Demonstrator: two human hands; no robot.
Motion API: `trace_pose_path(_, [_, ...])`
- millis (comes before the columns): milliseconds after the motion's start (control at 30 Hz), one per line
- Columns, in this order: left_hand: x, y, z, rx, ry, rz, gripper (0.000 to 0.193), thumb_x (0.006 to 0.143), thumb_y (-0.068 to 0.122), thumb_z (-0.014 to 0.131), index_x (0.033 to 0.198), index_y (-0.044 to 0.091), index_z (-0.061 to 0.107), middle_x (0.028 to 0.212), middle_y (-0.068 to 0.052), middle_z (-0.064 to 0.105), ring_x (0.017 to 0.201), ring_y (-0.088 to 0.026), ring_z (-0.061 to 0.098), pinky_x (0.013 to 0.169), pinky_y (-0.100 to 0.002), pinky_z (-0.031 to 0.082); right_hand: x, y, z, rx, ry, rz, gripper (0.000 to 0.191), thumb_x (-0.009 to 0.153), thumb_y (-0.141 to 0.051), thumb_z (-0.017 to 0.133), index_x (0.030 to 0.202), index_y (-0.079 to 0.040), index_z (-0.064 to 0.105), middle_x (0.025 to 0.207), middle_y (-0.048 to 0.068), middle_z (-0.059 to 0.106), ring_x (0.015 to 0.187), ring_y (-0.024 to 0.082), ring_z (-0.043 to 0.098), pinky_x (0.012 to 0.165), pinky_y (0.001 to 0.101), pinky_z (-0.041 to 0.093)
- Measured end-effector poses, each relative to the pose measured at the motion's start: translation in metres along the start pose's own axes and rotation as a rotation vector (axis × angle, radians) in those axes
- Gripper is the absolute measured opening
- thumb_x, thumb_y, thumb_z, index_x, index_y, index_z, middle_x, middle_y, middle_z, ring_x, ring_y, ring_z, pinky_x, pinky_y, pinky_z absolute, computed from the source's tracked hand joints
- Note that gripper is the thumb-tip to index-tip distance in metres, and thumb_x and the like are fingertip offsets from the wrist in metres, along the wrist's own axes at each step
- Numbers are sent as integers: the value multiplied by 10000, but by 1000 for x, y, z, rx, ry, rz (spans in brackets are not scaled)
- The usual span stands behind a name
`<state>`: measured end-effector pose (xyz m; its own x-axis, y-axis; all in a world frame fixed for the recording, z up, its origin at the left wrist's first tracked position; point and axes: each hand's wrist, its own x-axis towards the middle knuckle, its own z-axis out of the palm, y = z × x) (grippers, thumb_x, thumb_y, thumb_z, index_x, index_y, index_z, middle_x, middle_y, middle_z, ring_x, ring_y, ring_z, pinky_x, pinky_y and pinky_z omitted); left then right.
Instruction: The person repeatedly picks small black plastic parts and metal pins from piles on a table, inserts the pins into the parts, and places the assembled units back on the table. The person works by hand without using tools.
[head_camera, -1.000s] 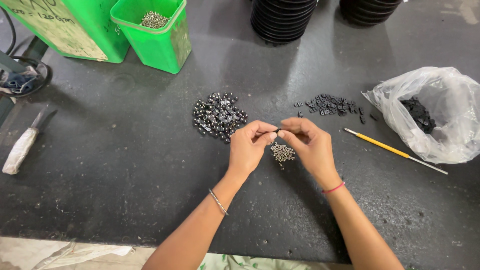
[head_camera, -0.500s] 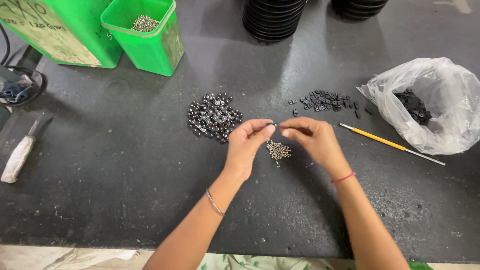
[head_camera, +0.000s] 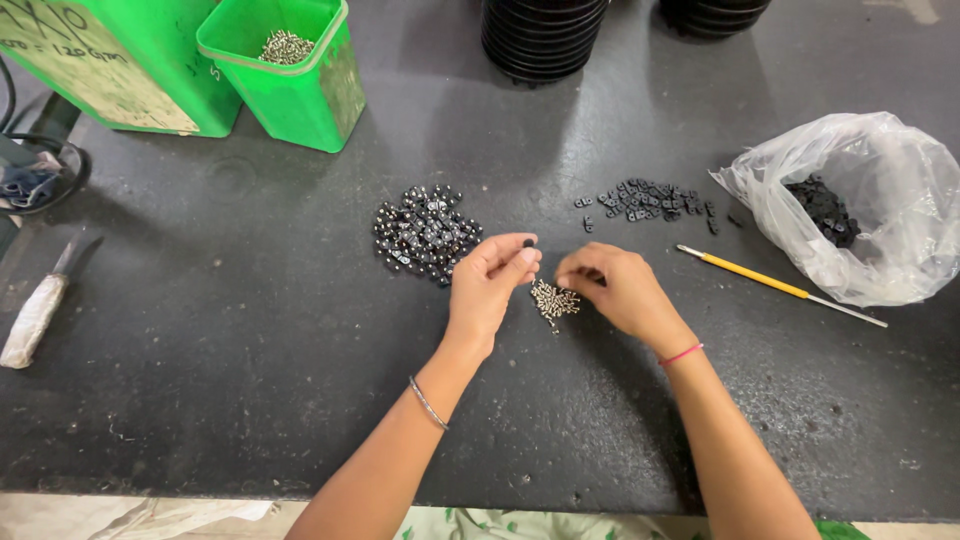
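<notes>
Screws (head_camera: 553, 299), a small silvery heap of them, lie on the black table (head_camera: 250, 380) between the two hands, just under the fingertips. The left hand (head_camera: 492, 282) is pinched shut on a tiny black piece (head_camera: 528, 243), held at the tips of thumb and forefinger above the heap. The right hand (head_camera: 618, 290) is curled with its fingers bent down at the edge of the screws; whether it grips one cannot be told. The two hands are close but not touching.

Just beyond the left hand sits a pile of dark shiny parts (head_camera: 424, 235). Beyond the right hand lies a thinner scatter of small black pieces (head_camera: 650, 200). Out past the right hand a yellow stick (head_camera: 765, 284) lies slanted, and beside it a clear plastic bag (head_camera: 880, 220) holds more black bits. Far beyond the left hand stands a green bin (head_camera: 300, 85) with metal parts inside, next to a larger green box (head_camera: 120, 60). Well off to the left lies a knife (head_camera: 40, 305) with a wrapped handle. Stacks of black discs (head_camera: 545, 35) stand at the far edge.
</notes>
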<state>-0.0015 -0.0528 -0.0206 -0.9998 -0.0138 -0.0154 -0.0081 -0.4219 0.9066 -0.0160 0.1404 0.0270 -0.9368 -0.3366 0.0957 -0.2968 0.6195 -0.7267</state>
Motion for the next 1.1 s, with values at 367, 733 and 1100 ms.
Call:
trace_pose_path(367, [-2, -6, 4, 123, 42, -9, 259, 887, 79, 757, 1103, -57, 718, 953, -85, 754, 826, -115, 708, 769, -261, 598, 8, 22, 15, 613, 130, 86, 115, 921, -45, 735, 1012, 14, 698, 917, 76, 744, 831, 130, 713, 761, 272, 608])
trace_pose_path(733, [-3, 0, 6, 162, 58, -2, 205, 875, 72, 767, 1040, -45, 727, 903, -66, 749, 786, -101, 695, 733, -249, 585, 6, 7, 14, 712, 144, 146, 199, 871, -29, 761, 1063, 24, 762, 958, 88, 777, 867, 129, 734, 819, 265, 606])
trace_pose_path(1100, [-5, 1, 9, 190, 34, 34, 177, 880, 49, 770, 1025, -46, 734, 858, -50, 739, 762, -83, 672, 713, -228, 565, 4, 8, 17, 529, 177, 89, 166, 888, -59, 766, 1038, 12, 759, 924, 44, 771, 844, 86, 703, 782, 237, 577])
